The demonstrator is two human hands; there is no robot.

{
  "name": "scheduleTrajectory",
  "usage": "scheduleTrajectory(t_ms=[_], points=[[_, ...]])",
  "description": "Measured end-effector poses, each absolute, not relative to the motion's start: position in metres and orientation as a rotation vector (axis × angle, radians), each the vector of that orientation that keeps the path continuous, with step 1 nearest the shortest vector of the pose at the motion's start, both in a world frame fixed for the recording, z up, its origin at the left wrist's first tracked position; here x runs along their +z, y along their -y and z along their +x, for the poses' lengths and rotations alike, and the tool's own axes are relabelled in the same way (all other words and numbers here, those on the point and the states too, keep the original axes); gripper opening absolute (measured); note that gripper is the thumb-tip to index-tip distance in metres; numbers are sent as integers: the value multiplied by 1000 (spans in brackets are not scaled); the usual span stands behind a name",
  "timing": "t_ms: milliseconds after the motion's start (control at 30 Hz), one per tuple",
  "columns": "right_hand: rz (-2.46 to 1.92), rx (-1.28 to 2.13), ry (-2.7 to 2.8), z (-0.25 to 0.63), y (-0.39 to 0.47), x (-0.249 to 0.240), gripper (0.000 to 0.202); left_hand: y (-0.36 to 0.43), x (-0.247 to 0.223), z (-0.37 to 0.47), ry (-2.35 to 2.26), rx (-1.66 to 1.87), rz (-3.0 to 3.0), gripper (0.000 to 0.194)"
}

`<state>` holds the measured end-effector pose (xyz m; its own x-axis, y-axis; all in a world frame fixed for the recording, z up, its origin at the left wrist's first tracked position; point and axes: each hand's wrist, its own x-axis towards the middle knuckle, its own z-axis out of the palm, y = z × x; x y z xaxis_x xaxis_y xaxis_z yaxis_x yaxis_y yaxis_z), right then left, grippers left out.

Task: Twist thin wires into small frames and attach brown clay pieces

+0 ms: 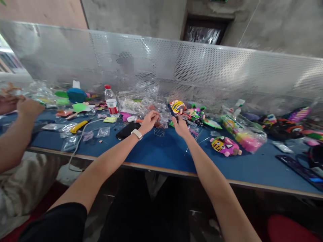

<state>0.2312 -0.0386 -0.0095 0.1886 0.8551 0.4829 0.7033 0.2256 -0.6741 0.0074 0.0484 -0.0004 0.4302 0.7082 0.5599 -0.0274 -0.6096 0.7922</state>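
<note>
My left hand (149, 121), with a pale band on its wrist, is at the near side of the crumpled clear plastic bags (141, 105). Its fingers are bent together; what they hold, if anything, is too small to make out. My right hand (180, 126) is closed around a dark, slim tool (172, 110) that points up and away. Just beyond it lie a yellow striped clay piece (177, 107) and a green and black clay figure (196, 113). A pink and yellow clay tiger face (225, 146) lies to the right of my right hand.
A red-capped bottle (111, 102), a yellow cutter (78, 126), a black phone-like object (128, 130) and a white cable (81, 137) are on the left. Another person's hand (30, 107) works at far left. Bagged clay (243, 136) lies right, before a perforated metal screen (161, 67).
</note>
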Motion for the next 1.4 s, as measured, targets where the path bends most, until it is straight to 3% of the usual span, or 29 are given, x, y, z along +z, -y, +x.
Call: scheduleTrajectory(t_ms=[367,567,733,933,1400], points=[[-1621,62,1611,232,46,-6,46,-58,-5,-9,-528,1044,1882,13],[-1729,27,1797,222,52,-4,45,-59,-8,-9,-512,985,1700,22],[-1752,1,1938,213,55,1,44,-60,-2,-14,-526,863,1364,18],[-1709,9,2063,209,59,6,44,-56,6,-23,-346,708,1381,46],[-1715,46,2069,207,59,5,44,-51,2,-19,-329,742,1416,32]])
